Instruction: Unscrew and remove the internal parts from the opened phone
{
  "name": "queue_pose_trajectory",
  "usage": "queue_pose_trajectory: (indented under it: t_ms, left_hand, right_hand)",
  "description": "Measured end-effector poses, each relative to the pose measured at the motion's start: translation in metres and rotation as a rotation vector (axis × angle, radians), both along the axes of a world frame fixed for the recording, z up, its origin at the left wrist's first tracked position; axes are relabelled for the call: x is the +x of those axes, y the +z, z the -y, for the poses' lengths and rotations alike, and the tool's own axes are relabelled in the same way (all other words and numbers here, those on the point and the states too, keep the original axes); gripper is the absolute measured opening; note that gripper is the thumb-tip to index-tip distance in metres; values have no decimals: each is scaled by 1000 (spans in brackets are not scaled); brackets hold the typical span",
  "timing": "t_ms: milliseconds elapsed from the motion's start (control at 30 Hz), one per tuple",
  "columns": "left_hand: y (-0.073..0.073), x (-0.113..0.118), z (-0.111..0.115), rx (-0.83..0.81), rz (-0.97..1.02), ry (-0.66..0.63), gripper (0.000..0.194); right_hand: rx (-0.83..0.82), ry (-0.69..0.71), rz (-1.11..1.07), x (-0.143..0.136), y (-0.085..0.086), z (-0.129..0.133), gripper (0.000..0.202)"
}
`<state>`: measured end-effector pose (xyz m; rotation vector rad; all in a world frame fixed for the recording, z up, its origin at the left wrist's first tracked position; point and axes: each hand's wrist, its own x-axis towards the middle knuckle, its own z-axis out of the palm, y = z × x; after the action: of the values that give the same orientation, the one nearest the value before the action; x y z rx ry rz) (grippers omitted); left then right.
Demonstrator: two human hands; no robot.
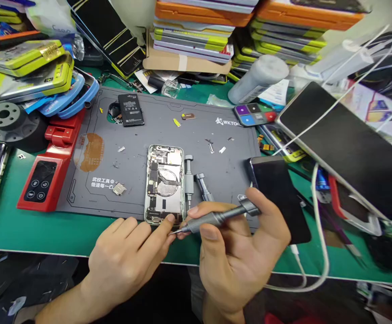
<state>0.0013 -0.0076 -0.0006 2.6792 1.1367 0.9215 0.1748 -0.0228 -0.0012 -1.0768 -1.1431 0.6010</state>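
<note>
An opened phone with its inner parts bare lies on the grey work mat, near the mat's front edge. My left hand rests at the phone's lower end; its index fingertip presses on the lower right corner, its other fingers curled. In my right hand is a grey precision screwdriver, its thin tip pointing left at the phone's bottom edge, close to my left fingers. Whether the tip touches a screw cannot be made out. Two more screwdrivers, one upright along the phone and one tilted, lie just right of it.
A phone battery and small loose parts lie on the mat. Left stands a red device with a touch panel. At right are a dark phone, a large tablet and white cables. Stacked boxes line the back.
</note>
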Motion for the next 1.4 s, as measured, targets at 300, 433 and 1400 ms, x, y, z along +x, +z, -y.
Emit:
queue_pose_trajectory:
  t_ms: [300,433,1400]
  left_hand:
    - [2,1,-2,14,16,-20,28]
    - [1,-1,-2,13,8,-26,28]
    - [-1,-3,0,23,-21,-39,32]
  right_hand:
    - [29,-22,-44,3,-5,3,67]
    - [23,-22,-14,3,-5,4,68]
    - [29,-12,-11,0,-5,2,63]
